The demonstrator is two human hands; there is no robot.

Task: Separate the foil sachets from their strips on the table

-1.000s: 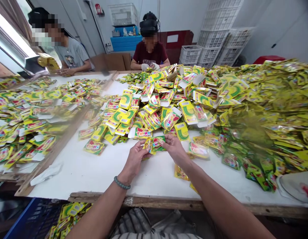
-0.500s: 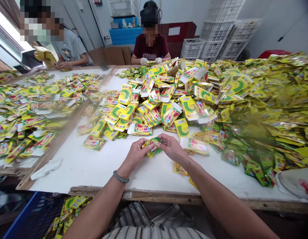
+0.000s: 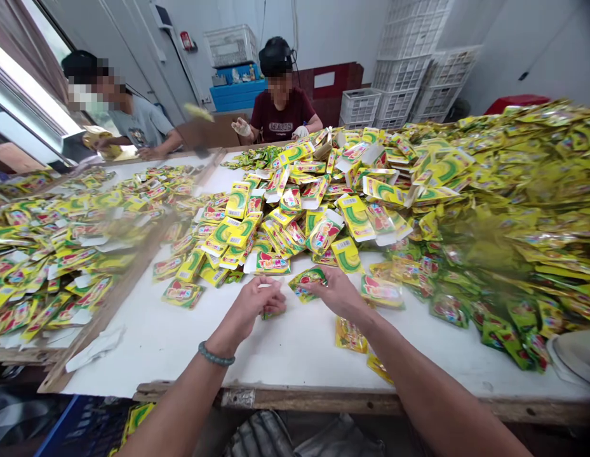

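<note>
R hand (image 3: 341,293) in front of box pile (image 3: 288,231), grip clamped on watermelon-print sachet (image 3: 303,284), thumb on top; sachet (green/yellow) lies tilted, just in front of pile's near edge. L hand (image 3: 251,303) also in front of pile, a bit left of R hand and apart from it; thumb + index together, grip closed w/ curled fingers on small green pkt (image 3: 274,313), mostly hidden by fingers, print unreadable. Beaded bracelet (image 3: 215,354) on L wrist.

Pile = yellow TWINS boxes, many w/ white flaps open, on white surface (image 3: 175,355). One TWINS box (image 3: 267,263) at pile's front edge, logo readable. Lone TWINS pkt (image 3: 182,293) front-left of pile. Blurry TWINS pkt (image 3: 383,292) front-right of pile, beyond R forearm. Yellow sachets (image 3: 350,335) in front of pile, partly under R forearm. Big sachet heap (image 3: 528,203) right of pile, green ones at its near side.

Wood strip (image 3: 107,311) left of pile, w/ more boxes past it; white cloth or paper (image 3: 95,349) by strip, front-left of pile.

Behind pile: co-worker in maroon shirt (image 3: 280,117), gloved hand raised; blurred yellow pkt (image 3: 198,113) midair, back-left of pile. Co-worker in grey shirt (image 3: 145,124) farther left. White crates (image 3: 402,73) stacked back-right of pile.
</note>
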